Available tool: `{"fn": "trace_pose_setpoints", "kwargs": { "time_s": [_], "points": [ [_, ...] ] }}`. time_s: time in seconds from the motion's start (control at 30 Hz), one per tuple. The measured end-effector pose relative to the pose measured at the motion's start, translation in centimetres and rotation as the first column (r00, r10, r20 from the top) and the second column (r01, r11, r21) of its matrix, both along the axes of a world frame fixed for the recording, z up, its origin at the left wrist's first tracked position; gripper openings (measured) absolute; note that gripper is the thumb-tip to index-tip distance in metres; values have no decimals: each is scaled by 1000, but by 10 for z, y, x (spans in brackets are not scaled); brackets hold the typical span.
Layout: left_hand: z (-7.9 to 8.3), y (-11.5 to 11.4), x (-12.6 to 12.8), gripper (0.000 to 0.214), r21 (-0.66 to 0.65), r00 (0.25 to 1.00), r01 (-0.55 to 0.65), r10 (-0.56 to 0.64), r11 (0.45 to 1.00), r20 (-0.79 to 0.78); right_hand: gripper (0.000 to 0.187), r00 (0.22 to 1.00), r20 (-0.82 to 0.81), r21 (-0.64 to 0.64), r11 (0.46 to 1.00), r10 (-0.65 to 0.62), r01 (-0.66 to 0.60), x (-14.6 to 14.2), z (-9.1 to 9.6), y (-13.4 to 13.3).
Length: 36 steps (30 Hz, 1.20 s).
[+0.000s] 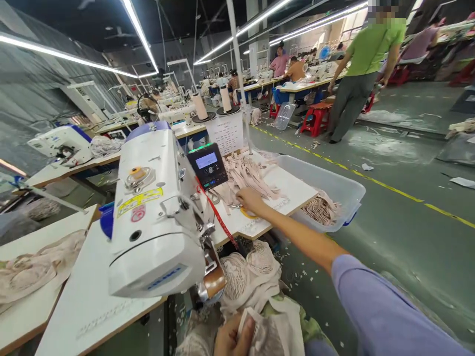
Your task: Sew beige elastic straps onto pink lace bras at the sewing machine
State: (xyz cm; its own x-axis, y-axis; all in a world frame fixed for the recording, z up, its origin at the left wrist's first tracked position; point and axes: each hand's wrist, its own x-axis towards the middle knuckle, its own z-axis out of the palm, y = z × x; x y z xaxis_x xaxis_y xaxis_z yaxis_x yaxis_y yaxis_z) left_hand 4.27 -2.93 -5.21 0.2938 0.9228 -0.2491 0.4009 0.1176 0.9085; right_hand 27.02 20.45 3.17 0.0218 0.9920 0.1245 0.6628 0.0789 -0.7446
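Observation:
My left hand [234, 337] is closed on the edge of a beige bra [272, 329] at the bottom of the view, thumb on top. More of the beige lace-like cups [245, 269] lie over my lap beside the sewing machine [156, 222]. My right arm is stretched forward over the white table [297, 183]. There my right hand [251, 201] has its fingers curled together at the near edge of a pile of beige straps [245, 173]; what they pinch is hidden. Just under that hand lie scissors with an orange handle [248, 213].
A control panel [208, 165] and a red ribbon [218, 215] stand between machine and straps. A clear plastic bin [334, 198] holding beige pieces adjoins the table's right side. Thread cones [199, 106] stand behind. A person in green [371, 54] is in the aisle.

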Motion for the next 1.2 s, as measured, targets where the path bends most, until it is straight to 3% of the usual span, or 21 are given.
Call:
{"fn": "trace_pose_setpoints", "kwargs": {
  "time_s": [0.07, 0.17, 0.2, 0.27, 0.33, 0.43, 0.57, 0.67, 0.8, 0.9, 0.97, 1.0, 1.07, 1.13, 1.17, 1.2],
  "points": [
    [19, 1, -8, 66, 6, 997, -82, 82, 997, 3, 24, 993, -105, -38, 998, 45, -49, -6, -8, -21],
    [43, 7, -19, 58, 20, 997, -75, 76, 997, -29, 33, 944, -296, -124, 974, 147, -190, -18, -28, -76],
    [47, 10, -22, 55, 2, 998, -66, 66, 998, -12, 36, 904, -392, -148, 958, 173, -248, -22, -34, -98],
    [52, 14, -28, 51, -34, 997, -70, 70, 997, 12, 46, 683, -718, -210, 895, 133, -394, -28, -43, -139],
    [52, 16, -31, 48, -56, 997, -69, 70, 996, 24, 48, 551, -832, -267, 827, 61, -495, -32, -46, -171],
    [50, 15, -32, 44, -53, 999, -43, 43, 998, 8, 43, 544, -825, -253, 763, 151, -595, -40, -41, -192],
    [50, 14, -33, 40, -25, 999, 0, -1, 1000, -37, 38, 607, -685, -158, 730, 403, -664, -55, -27, -191],
    [53, 13, -33, 37, -3, 997, 31, -31, 1000, -76, 36, 645, -606, -137, 738, 465, -660, -65, -21, -190],
    [52, 2, -24, 31, 105, 999, -24, 21, 994, 32, 29, 618, -680, -95, 788, 395, -609, -73, -23, -196],
    [39, -15, -10, 25, 198, 969, -206, 172, 958, 176, 30, 571, -788, -152, 827, 229, -541, -73, -25, -196],
    [31, -22, -4, 22, 299, 945, -324, 295, 897, 140, 35, 584, -795, -215, 824, 164, -524, -71, -25, -190],
    [30, -23, -4, 18, 403, 945, -325, 313, 856, 96, 38, 603, -782, -245, 813, 156, -528, -69, -23, -185],
    [35, -18, -10, 20, 657, 964, -184, 264, 731, -23, 43, 630, -758, -288, 780, 169, -555, -65, -20, -171],
    [46, -5, -22, 29, 800, 973, 24, 171, 599, -157, 46, 636, -750, -292, 771, 182, -566, -63, -16, -154],
    [52, 2, -28, 30, 812, 967, 86, 149, 578, -209, 44, 635, -749, -281, 777, 189, -563, -62, -15, -146],
    [58, 8, -34, 30, 791, 959, 109, 147, 601, -243, 42, 638, -743, -268, 783, 202, -561, -62, -15, -137]
  ]
}}
